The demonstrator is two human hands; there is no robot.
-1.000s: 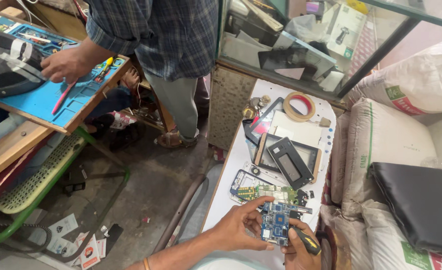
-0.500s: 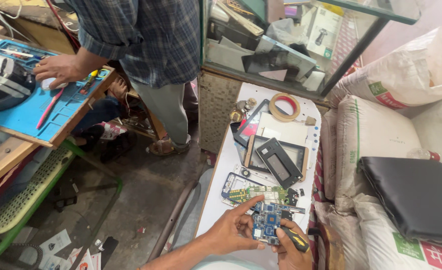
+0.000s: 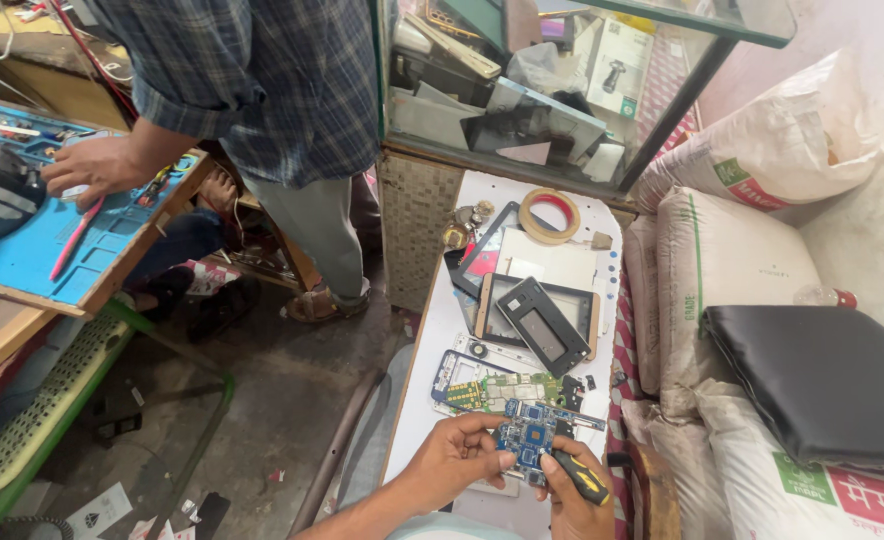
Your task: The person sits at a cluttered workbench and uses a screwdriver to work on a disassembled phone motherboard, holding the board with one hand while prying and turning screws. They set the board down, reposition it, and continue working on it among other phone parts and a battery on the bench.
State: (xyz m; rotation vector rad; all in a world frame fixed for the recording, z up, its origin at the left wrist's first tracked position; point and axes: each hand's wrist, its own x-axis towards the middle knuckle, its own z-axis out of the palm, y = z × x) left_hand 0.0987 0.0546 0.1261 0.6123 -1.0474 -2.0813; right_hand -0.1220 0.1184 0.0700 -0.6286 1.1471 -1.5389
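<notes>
My left hand [image 3: 454, 458] pinches the left edge of a small blue circuit board [image 3: 528, 438] low over a white board [image 3: 442, 330] that serves as a worktop. My right hand [image 3: 572, 500] grips a black and yellow screwdriver [image 3: 576, 476], its tip resting on the circuit board. Just beyond the board lie a green circuit board [image 3: 507, 390] and a blue phone frame [image 3: 458, 376].
Farther along the white board lie a black screen frame [image 3: 546, 324], a flat panel [image 3: 552, 262], a roll of tape [image 3: 550, 215] and small parts. A glass cabinet [image 3: 542, 90] stands behind. Another person in a checked shirt [image 3: 252, 80] works at a blue mat [image 3: 52, 240] on the left. Sacks [image 3: 732, 260] sit on the right.
The view has swung slightly, so the white board and the other person sit differently in frame. My hands stay on the blue circuit board with the screwdriver.
</notes>
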